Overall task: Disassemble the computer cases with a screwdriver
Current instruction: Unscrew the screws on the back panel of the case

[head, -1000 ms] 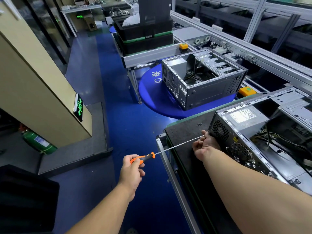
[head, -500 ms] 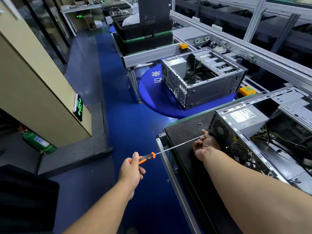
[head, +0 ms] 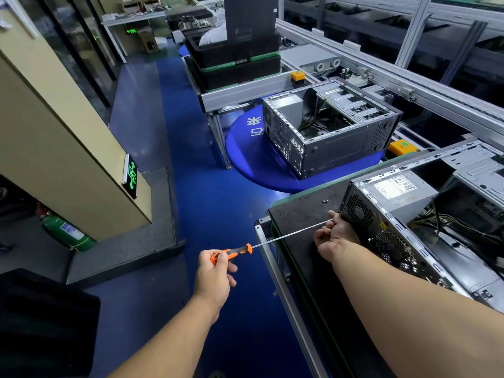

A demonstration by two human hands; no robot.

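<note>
An open grey computer case (head: 425, 230) lies on the black bench mat (head: 300, 214) at the right, its perforated rear panel facing me. My left hand (head: 218, 271) grips the orange and black handle of a long screwdriver (head: 289, 236) out over the aisle. The thin shaft runs up and right to the case's rear corner. My right hand (head: 336, 236) is curled round the shaft near its tip, right against that corner. The tip itself is hidden behind my fingers. A second open case (head: 332, 132) sits on a blue round platform (head: 253, 159) farther back.
Two tiny loose screws (head: 324, 201) lie on the mat near the case. Black trays (head: 237, 61) are stacked on a conveyor table behind. A beige pillar (head: 54, 137) and a green extinguisher (head: 68, 233) stand left of the blue aisle floor. Aluminium conveyor rails (head: 409, 85) run along the right.
My left hand has shifted its fingers on the screwdriver handle, as in turning it. The shaft, my right hand and the case have stayed in place.
</note>
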